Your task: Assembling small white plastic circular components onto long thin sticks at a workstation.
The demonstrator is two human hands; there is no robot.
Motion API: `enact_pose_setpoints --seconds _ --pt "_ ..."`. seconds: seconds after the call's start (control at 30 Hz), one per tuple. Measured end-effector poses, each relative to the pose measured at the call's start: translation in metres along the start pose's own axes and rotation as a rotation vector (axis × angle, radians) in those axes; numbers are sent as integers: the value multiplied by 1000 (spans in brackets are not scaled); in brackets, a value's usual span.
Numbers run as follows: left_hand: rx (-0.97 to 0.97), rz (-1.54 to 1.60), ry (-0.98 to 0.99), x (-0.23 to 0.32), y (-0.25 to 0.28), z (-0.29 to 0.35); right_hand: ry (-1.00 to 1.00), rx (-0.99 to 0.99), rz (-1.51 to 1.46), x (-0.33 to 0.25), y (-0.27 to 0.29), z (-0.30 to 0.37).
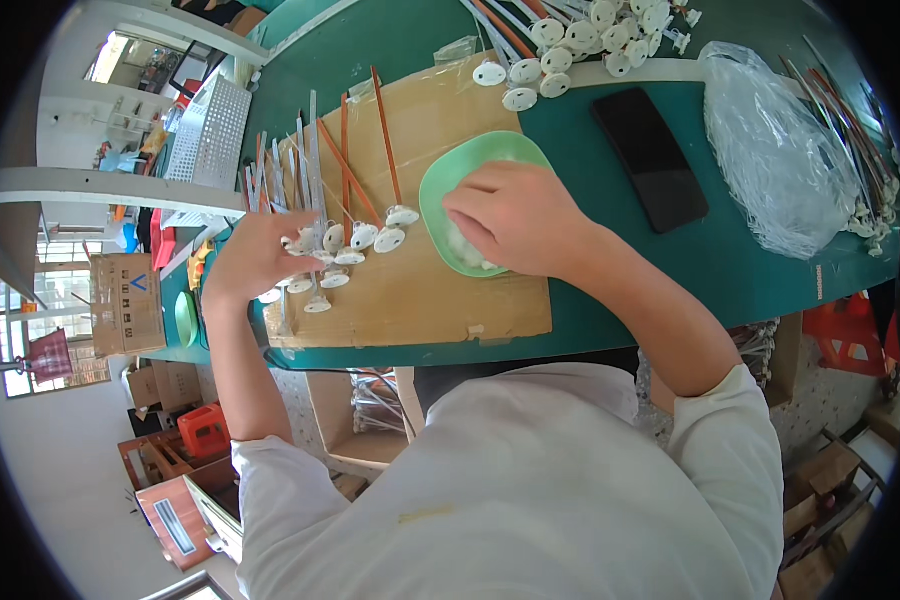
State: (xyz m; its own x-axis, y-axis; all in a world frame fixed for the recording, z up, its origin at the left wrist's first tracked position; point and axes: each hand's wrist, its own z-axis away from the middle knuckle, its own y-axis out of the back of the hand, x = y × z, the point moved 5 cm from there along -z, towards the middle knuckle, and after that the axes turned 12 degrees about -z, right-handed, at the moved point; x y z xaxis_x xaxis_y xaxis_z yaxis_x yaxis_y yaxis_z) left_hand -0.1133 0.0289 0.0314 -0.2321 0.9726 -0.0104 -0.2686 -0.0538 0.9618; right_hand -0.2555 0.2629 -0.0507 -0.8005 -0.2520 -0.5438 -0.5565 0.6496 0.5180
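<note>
Over the left part of a cardboard sheet, my left hand curls its fingers and thumb around the white end of a thin rod among several others. These rods, some copper-coloured and some silvery, have round white end pieces toward me. My right hand reaches into a light green bowl, its fingers bent and drawn together. White, fluffy-looking material lies in the bowl under that hand. Whatever the right fingertips grip is hidden.
A black phone lies right of the bowl, beside a clear plastic bag. More white-ended rods are heaped at the far edge, with another bundle at far right. An open carton stands below the table's near edge.
</note>
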Motion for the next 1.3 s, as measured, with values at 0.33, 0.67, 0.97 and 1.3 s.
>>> enact_pose_setpoints --seconds 0.33,0.67,0.97,1.3 --pt "650 124 -257 118 -8 -193 0 -99 102 3 -5 -2" --pt "585 211 -88 135 -43 -243 -101 -230 182 14 -10 6" --pt "1008 265 -102 134 -8 -189 -124 -269 88 21 -15 11" --pt "1000 976 -158 94 -50 -71 -211 -35 -177 9 -1 -2"
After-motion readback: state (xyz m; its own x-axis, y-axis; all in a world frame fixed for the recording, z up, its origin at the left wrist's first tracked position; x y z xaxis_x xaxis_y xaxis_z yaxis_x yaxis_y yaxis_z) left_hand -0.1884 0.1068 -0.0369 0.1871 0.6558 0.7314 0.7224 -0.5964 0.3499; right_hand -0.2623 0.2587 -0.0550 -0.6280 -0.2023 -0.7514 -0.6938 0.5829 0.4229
